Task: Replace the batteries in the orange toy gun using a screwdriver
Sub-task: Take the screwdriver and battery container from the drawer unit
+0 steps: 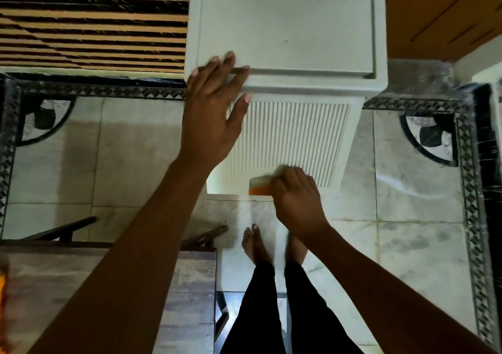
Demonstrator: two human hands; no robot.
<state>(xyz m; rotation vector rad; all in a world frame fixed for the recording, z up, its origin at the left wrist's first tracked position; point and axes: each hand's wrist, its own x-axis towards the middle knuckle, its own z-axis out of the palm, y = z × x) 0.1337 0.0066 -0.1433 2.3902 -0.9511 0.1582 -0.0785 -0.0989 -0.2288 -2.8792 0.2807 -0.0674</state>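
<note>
Left hand rests open-fingered on the white ribbed-front plastic cabinet, upper centre. Right hand grips an orange-and-white item, centre frame; toy gun unconfirmed. Cabinet should be steadied while withdrawing.

the cabinet under the left hand's fingers is plain off-white, its front panel ribbed in fine vertical lines. the small object in the right hand's fingers is cream above, orange below. left of the left fingers, a rug is striped black and tan. the floor is pale grey marble, bordered by a black-and-white diamond band with black arcs in the corners. the trousers are black.
</note>
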